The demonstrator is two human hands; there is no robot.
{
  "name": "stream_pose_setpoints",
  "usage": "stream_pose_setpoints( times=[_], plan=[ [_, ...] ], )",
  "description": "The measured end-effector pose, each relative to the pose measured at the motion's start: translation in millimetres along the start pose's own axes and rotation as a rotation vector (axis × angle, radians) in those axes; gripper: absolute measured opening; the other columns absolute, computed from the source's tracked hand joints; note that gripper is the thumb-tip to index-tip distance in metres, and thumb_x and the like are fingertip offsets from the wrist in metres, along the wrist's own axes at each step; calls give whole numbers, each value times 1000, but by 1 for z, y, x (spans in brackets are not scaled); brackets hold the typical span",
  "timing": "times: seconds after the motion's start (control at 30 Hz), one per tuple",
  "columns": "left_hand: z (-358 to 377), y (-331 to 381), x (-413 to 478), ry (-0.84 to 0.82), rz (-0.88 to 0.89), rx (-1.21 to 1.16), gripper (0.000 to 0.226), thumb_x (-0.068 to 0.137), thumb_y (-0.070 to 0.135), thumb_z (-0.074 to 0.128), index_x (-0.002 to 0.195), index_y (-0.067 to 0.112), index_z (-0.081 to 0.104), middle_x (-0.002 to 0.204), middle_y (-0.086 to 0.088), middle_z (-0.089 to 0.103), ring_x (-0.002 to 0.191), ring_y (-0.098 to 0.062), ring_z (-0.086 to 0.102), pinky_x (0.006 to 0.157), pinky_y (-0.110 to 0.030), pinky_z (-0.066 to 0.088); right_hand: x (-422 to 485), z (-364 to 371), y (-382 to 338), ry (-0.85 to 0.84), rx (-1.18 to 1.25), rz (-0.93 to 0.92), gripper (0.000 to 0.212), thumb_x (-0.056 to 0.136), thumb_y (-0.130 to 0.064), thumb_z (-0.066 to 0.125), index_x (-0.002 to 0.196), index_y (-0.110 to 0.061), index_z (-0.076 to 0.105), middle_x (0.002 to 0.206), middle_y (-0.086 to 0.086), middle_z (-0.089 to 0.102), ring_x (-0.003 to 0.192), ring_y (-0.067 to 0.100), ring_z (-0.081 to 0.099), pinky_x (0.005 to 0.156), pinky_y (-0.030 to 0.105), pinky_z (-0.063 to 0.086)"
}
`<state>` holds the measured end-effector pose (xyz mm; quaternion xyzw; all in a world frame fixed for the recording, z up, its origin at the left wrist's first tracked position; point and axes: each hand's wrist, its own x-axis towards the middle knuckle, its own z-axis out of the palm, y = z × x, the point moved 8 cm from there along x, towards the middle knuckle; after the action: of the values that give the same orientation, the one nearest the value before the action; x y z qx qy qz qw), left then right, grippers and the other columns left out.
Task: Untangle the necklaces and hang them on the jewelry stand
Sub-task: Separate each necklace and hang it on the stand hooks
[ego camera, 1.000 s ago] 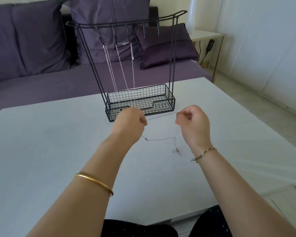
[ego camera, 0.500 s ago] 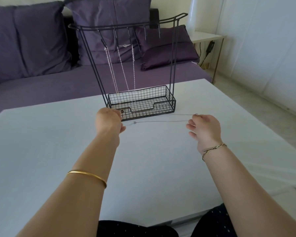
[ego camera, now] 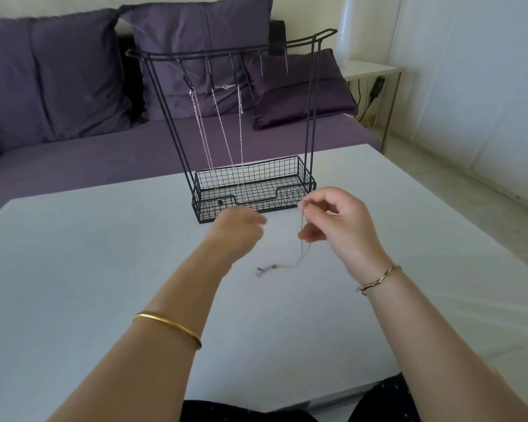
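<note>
Left forearm reaches toward 1 o'clock; the left hand [ego camera: 237,228] is blurred, fingers loosely curled. At its 3 o'clock the raised right hand [ego camera: 340,222] pinches a thin chain [ego camera: 301,222] between thumb and forefinger.

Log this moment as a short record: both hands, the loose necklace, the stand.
right hand: pinches the loose necklace at the fingertips, raised above the table
left hand: blurred, close to the chain; grip unclear
loose necklace: hangs from the pinch, knotted end lying on the table
stand: upright at the table's far side
hung chains: on the left hooks
free hooks: two, at the right
</note>
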<state>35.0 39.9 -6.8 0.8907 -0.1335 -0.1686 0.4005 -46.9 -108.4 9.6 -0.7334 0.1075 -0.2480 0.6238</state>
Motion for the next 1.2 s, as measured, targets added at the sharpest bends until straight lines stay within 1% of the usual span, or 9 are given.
stream_pose_setpoints(
  times=[0.07,0.13,0.27,0.37,0.47,0.63,0.83,1.0,1.2],
  plan=[
    [8,19,-5,-99,74,-296,34,89,2,52,118,17,61,118,4,63,113,-14,56,95,-32,44,-3,4,-10,-20,-119,-94,10,87,-5,60,81,-11,65,67,-5,57,49,13,60,54,29,54],
    [17,32,-10,-204,119,-424,34,88,3,54,119,15,60,113,1,68,106,-11,63,95,-32,45,-5,8,-17,-26,-193,-159,16,86,-6,62,78,-19,66,66,-10,56,48,8,56,50,26,51],
    [25,43,-17,-295,175,-445,32,82,1,54,111,11,63,88,-6,68,76,-11,65,88,-33,50,-7,10,-23,5,-226,-217,19,82,-4,65,77,-22,68,74,-8,53,53,3,53,47,14,43],
    [26,43,-21,-343,136,-485,26,86,-3,53,108,5,64,75,-2,55,57,-9,51,68,-26,55,-7,8,-25,53,-248,-265,23,80,-4,67,77,-27,68,77,-9,56,59,3,53,56,12,41],
    [16,38,-19,-247,92,-421,19,86,-2,56,99,7,66,67,2,46,53,-7,41,53,-20,42,-5,2,-24,100,-260,-276,19,79,-6,69,78,-25,68,78,-9,59,65,1,53,61,9,38],
    [-7,42,-18,9,208,-257,16,87,7,61,80,20,68,60,10,52,59,-10,42,60,-23,41,0,-7,-16,129,-155,-191,14,80,-6,69,84,-19,70,73,-13,59,60,-3,50,62,10,37],
    [-10,42,-16,50,247,-243,16,88,7,60,83,19,69,63,7,53,55,-8,43,56,-21,39,0,-14,-16,158,-93,-168,12,82,-5,67,85,-16,72,72,-15,64,61,-6,53,61,8,39],
    [-15,46,-17,131,308,-189,15,88,9,60,92,19,70,64,12,54,49,2,46,48,-10,37,0,-19,-8,200,43,-45,7,84,-12,67,87,-12,74,56,-21,60,54,-4,51,54,10,37],
    [-22,48,-19,187,330,-192,14,89,8,60,86,19,69,61,10,51,46,0,41,44,-11,35,0,-22,1,215,143,143,13,80,-9,64,72,-14,73,53,-11,48,47,4,37,46,19,26]
  ],
)
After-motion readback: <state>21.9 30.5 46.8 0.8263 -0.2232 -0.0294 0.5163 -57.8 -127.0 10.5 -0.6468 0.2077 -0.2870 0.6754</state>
